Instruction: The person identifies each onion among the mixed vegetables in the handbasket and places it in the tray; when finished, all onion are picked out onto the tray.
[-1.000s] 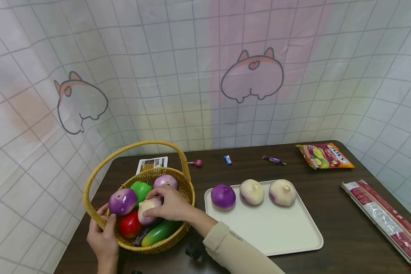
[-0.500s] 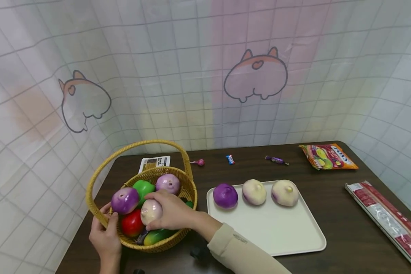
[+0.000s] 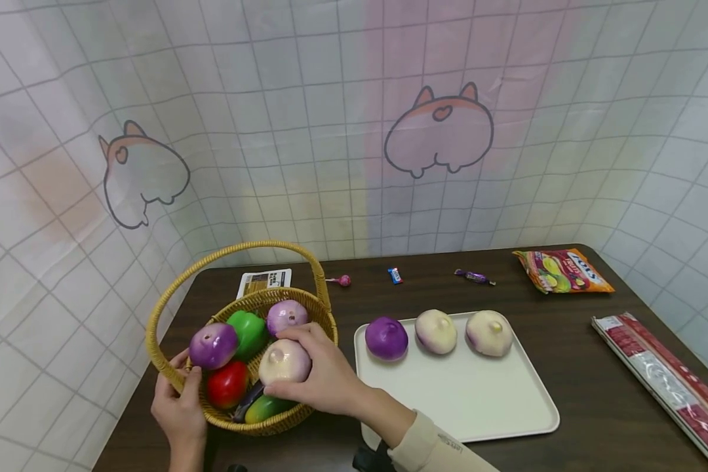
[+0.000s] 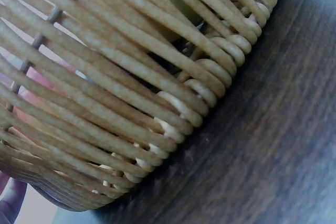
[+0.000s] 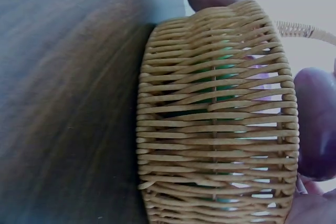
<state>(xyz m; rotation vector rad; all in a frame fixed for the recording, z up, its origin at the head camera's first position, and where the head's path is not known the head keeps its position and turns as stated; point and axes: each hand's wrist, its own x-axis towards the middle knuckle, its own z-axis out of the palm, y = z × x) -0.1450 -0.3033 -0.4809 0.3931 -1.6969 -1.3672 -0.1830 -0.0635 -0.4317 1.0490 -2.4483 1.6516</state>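
Note:
My right hand (image 3: 333,377) grips a white-and-purple onion (image 3: 283,362) over the right part of the wicker basket (image 3: 265,429), thumb on the near side and fingers on the far side. In the right wrist view, a shadowed onion (image 5: 315,124) shows just past the basket rim. At the basket's left side, my left hand (image 3: 179,413) holds the rim near the handle base, thumb in front. Inside lie two purple onions, one at left (image 3: 214,346) and one at back (image 3: 286,317), a green bell pepper (image 3: 248,334), a red tomato (image 3: 227,385), a dark eggplant (image 3: 248,402) and a green cucumber-like vegetable (image 3: 268,408).
Right of the basket lies a white tray (image 3: 466,400) with a purple onion (image 3: 386,339) and two whitish onions (image 3: 436,332) along its back. Behind are a lollipop (image 3: 345,280), small wrapped candies (image 3: 394,275) and a candy bag (image 3: 563,270). A long red package (image 3: 661,373) lies far right.
My right hand has lifted the white-and-purple onion and moved it rightward, uncovering the eggplant and more of the pepper and tomato. The left hand stays at the basket.

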